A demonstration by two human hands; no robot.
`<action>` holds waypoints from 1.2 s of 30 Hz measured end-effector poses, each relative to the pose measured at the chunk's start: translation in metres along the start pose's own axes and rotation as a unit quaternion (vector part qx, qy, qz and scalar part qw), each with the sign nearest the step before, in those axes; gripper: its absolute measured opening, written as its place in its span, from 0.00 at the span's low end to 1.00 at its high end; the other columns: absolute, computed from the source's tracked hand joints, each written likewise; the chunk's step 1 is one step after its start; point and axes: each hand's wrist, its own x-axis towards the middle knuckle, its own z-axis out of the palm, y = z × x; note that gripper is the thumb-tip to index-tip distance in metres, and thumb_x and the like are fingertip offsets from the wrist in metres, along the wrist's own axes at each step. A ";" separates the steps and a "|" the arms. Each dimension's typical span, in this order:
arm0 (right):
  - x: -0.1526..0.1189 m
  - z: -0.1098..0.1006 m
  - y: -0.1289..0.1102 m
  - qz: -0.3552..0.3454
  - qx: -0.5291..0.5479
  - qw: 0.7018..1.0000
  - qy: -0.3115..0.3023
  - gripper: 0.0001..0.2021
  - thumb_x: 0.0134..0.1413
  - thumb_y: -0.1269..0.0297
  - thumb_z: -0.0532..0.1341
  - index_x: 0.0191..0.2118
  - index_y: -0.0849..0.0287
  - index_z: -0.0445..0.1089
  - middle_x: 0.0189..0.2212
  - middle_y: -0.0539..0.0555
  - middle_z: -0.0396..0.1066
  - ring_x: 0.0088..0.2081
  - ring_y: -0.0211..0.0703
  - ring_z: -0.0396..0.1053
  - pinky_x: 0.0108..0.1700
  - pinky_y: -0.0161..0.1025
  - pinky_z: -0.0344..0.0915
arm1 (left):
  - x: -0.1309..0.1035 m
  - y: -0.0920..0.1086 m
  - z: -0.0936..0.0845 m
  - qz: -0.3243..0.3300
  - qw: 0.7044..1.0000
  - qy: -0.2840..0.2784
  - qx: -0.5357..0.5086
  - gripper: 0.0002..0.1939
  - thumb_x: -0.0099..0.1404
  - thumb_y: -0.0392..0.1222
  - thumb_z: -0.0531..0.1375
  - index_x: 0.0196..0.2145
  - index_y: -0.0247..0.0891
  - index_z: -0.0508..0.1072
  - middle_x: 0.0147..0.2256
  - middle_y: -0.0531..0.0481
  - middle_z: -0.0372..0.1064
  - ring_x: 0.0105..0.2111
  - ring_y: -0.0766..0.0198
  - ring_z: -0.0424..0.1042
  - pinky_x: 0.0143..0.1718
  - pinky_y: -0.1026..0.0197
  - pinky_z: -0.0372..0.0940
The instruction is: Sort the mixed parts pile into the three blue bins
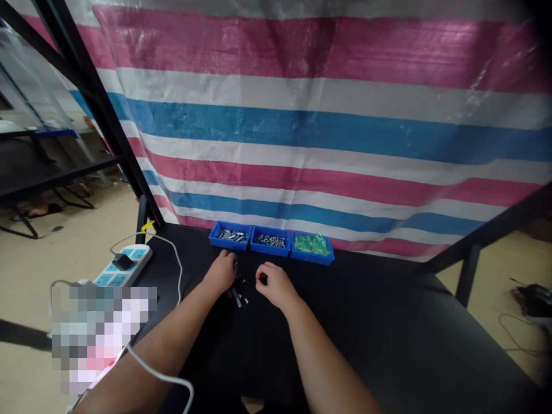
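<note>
My left hand (pixel 222 271) is curled just in front of the left blue bin, its fingertips closed over small metal parts. Whatever it grips is hidden. To its right, my right hand (pixel 276 283) is raised with thumb and finger bent together in a pinch; anything between them is too small to make out. Between and below the hands lie a few grey metal cylinders (pixel 237 298) and small screws (pixel 246 301) on the black table. Similar short cylinders (pixel 233 236) fill the left bin, and small screws (pixel 270 241) fill the middle bin.
A right-hand blue bin (pixel 317 259) holds green plastic-wrapped material (pixel 311 244). At left are a white power strip (pixel 137 269) with a black plug (pixel 123 262), a loose white cable (pixel 180 270) and a pixelated object (pixel 101 339). A striped sheet (pixel 302 132) hangs behind the table (pixel 388 328).
</note>
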 end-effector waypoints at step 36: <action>0.022 0.032 -0.006 -0.038 -0.020 0.999 -0.021 0.11 0.59 0.72 0.63 0.45 0.53 0.78 0.41 0.53 0.72 0.45 0.43 0.66 0.51 0.40 0.66 | -0.006 -0.028 -0.037 0.009 0.991 -0.045 -0.124 0.16 0.56 0.38 0.59 0.42 0.39 0.79 0.36 0.47 0.74 0.30 0.61 0.72 0.36 0.59 0.67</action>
